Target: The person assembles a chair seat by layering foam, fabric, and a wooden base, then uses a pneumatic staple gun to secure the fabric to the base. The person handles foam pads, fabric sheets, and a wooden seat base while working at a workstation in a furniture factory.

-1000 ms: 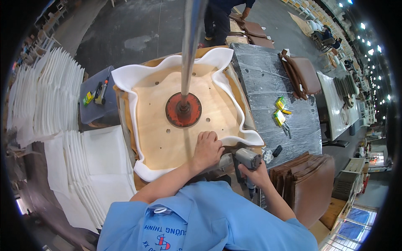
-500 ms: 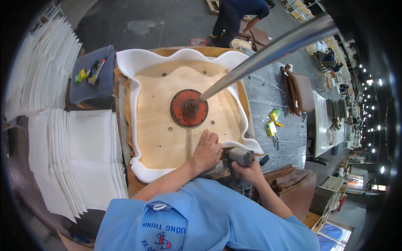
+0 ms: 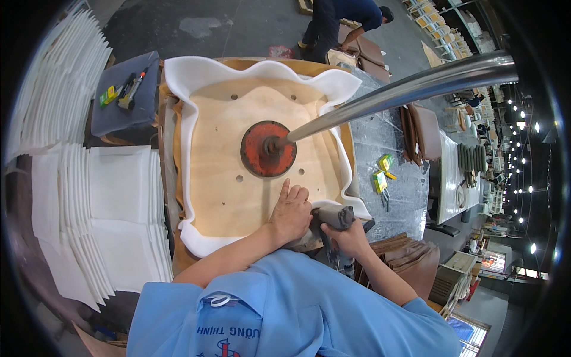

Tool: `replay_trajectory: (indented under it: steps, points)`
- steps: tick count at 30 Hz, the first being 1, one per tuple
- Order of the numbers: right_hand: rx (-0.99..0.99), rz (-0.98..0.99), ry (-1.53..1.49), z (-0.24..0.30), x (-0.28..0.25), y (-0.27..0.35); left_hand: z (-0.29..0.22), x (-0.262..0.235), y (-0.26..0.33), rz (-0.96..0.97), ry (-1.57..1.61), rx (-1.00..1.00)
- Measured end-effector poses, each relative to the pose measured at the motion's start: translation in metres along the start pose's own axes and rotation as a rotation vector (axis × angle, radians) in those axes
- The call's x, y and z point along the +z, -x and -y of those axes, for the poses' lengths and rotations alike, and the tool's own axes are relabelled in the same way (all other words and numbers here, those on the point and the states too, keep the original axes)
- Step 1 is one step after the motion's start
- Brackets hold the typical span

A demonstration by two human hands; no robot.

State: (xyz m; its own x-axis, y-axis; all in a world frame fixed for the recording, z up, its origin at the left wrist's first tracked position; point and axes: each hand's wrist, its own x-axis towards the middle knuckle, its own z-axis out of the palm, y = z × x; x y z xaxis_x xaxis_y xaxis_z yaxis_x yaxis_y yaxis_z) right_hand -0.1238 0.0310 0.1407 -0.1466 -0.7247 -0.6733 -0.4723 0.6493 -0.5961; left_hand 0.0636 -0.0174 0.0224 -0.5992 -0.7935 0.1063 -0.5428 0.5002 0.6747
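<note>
A pale plywood panel lies before me, ringed by a wavy white foam sheet with tan-brown material showing beneath. Over its middle sits a round red press plate at the end of a shiny metal pole. My left hand rests at the panel's near edge, forefinger stretched over the wood and the other fingers bent; its thumb and whatever it pinches are hidden. Just right of it, my right hand grips a grey staple gun close to the near edge. The gun's nose is hard to see.
Stacked white foam sheets stand left, beside a dark blue padded stool carrying tools. Yellow-green boxes lie on the plastic-covered table at right. Folded brown covers lie near my right arm. A person bends at the back.
My left forefinger has straightened forward over the wood. The staple gun and my right hand have shifted slightly left, nearer the left hand. The whole view has moved a little.
</note>
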Motion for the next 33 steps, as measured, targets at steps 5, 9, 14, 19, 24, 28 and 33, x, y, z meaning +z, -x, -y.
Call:
replay_trajectory:
  steps: [5,9,14,19,24,28,33]
  points:
    - [-0.031,-0.032,0.045,0.002,0.006,0.001,0.001,0.002,0.004,-0.059,0.034,-0.007]
    - [-0.083,-0.004,0.051,0.000,0.002,0.003,0.000,-0.001,0.001,-0.004,0.042,-0.051]
    - [-0.054,0.023,0.026,0.002,0.002,0.002,0.000,0.002,0.002,-0.072,0.058,-0.036]
    - [-0.022,0.004,0.017,0.004,0.002,0.000,-0.001,0.002,0.001,-0.059,0.076,-0.039]
    - [-0.028,-0.018,0.105,0.010,0.006,-0.002,0.001,-0.006,0.002,-0.095,0.023,-0.021]
    - [-0.146,-0.013,0.027,-0.003,0.010,0.008,-0.005,-0.076,0.009,-0.109,0.413,-0.223]
    - [-0.024,-0.057,-0.059,-0.022,0.034,0.037,-0.025,-0.161,0.091,0.612,0.896,-0.340]
